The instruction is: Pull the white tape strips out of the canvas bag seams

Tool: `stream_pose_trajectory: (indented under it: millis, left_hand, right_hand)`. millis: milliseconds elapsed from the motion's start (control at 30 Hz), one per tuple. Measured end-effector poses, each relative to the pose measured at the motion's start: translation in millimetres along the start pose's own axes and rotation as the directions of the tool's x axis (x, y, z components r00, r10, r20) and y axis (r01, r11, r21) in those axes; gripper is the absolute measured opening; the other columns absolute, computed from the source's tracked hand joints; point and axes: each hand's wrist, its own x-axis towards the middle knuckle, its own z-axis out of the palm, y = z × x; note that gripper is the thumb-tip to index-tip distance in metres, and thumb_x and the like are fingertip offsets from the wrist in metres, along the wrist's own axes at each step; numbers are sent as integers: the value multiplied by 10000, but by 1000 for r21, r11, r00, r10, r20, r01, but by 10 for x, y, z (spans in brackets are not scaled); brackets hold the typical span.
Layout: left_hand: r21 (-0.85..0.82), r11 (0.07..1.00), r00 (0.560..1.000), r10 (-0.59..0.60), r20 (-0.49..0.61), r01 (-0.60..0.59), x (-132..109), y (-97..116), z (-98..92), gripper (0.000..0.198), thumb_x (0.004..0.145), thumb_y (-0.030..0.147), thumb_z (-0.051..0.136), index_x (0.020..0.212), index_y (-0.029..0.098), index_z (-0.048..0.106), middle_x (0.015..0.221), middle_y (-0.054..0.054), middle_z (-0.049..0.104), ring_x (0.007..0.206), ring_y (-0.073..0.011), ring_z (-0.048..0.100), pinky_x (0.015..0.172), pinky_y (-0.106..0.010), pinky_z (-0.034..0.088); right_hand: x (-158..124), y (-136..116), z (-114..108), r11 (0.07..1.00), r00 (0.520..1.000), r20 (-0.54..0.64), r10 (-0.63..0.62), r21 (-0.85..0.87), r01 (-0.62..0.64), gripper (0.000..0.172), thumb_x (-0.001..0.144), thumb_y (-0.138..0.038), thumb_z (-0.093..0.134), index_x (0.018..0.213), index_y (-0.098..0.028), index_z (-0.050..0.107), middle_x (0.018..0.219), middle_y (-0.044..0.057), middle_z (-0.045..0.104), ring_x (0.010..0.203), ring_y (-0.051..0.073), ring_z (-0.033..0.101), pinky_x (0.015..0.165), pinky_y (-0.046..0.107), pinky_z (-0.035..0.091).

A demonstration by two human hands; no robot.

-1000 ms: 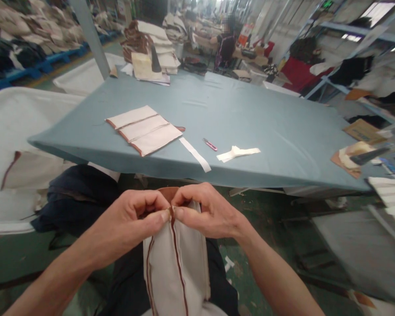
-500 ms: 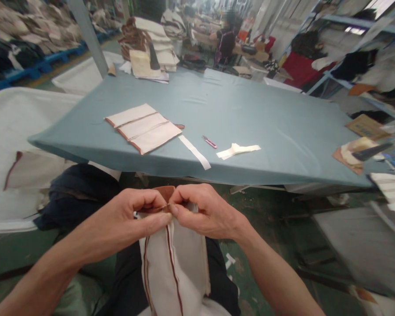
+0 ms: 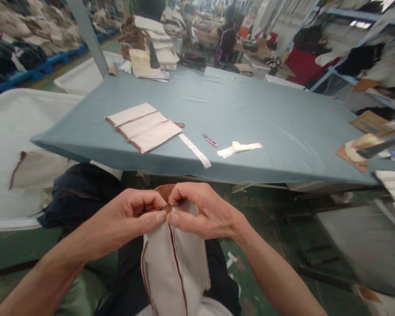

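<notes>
A cream fabric piece (image 3: 163,267) with brown-edged seams hangs over my lap, and a brown strip lines its top edge. My left hand (image 3: 140,213) pinches that top edge at the end of the dark seam. Right beside it, my right hand (image 3: 199,210) grips the same edge between thumb and fingers. Both thumb tips nearly meet at the seam. Beyond them on the table lies a similar flat cream piece with brown trim (image 3: 143,127). Small thread snips (image 3: 210,140) rest to its right.
The blue-covered table (image 3: 250,109) spans ahead, its front edge just past my hands. White strips (image 3: 195,151) and a cream tape bundle (image 3: 238,148) lie near that edge. Stacked fabric (image 3: 161,44) stands at the back left. A white bin (image 3: 6,131) is at left; a person (image 3: 226,41) sits far back.
My two thumbs have come closer together at the seam, and the fabric below has shifted slightly. Both hands keep their hold on the top edge.
</notes>
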Motion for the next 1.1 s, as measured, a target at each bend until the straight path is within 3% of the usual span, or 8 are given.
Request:
stream_pose_trajectory:
  millis: [167, 333, 467, 567, 733, 867, 1100]
  left_hand:
    - [-30, 999, 998, -20, -55, 19, 0, -95, 65, 360, 889, 484, 730, 782, 151, 647, 671, 41, 458, 611, -99, 339, 531, -184, 277]
    - [-37, 998, 988, 54, -146, -60, 15, -217, 137, 324, 854, 457, 689, 737, 162, 619, 684, 25, 503, 635, -117, 418, 559, -195, 351]
    - [79, 996, 983, 59, -176, -46, -17, -209, 110, 300, 872, 442, 636, 783, 158, 671, 722, 5, 558, 666, -133, 476, 575, -198, 388]
    - [226, 974, 980, 57, -191, -12, -50, -131, 39, 263, 893, 411, 623, 846, 166, 705, 726, 6, 596, 644, -133, 504, 551, -199, 397]
    - [458, 888, 984, 117, -134, -43, -90, -8, -60, 213, 923, 337, 600, 871, 197, 751, 707, 12, 682, 612, -136, 572, 533, -201, 415]
    - [528, 843, 983, 168, -74, -104, -82, 75, -108, 227, 918, 286, 565, 840, 202, 762, 657, 33, 682, 567, -117, 569, 505, -186, 399]
    - [580, 791, 969, 248, -13, -194, -15, 140, -139, 191, 860, 225, 554, 676, 194, 592, 566, 75, 505, 511, -75, 435, 465, -171, 321]
  right_hand:
    - [-19, 21, 22, 999, 1000, 13, -5, 34, 5, 137, 885, -250, 677, 832, -209, 557, 808, -36, 602, 722, 115, 529, 706, 242, 415]
    - [-13, 54, 73, 995, 997, 26, 77, 57, -79, 103, 831, -186, 624, 813, -218, 528, 761, -59, 538, 676, 106, 463, 664, 233, 378]
    - [-16, 41, 107, 994, 994, 29, 105, 24, -105, 102, 840, -183, 627, 815, -215, 533, 759, -59, 551, 673, 104, 470, 655, 235, 353]
    - [-7, 5, 106, 998, 998, 17, 60, -24, -59, 105, 838, -175, 624, 801, -212, 532, 747, -57, 552, 661, 101, 466, 658, 240, 344]
    - [14, -62, 106, 995, 998, 11, 56, -81, -55, 95, 840, -174, 616, 805, -213, 537, 750, -48, 588, 657, 102, 482, 660, 240, 345]
    - [31, -95, 117, 989, 998, 18, 68, -136, -65, 107, 851, -187, 617, 801, -216, 527, 732, -52, 567, 648, 105, 457, 659, 246, 332]
    - [58, -128, 110, 979, 996, 35, 79, -191, -71, 117, 835, -199, 622, 783, -215, 519, 722, -51, 549, 646, 108, 437, 658, 257, 311]
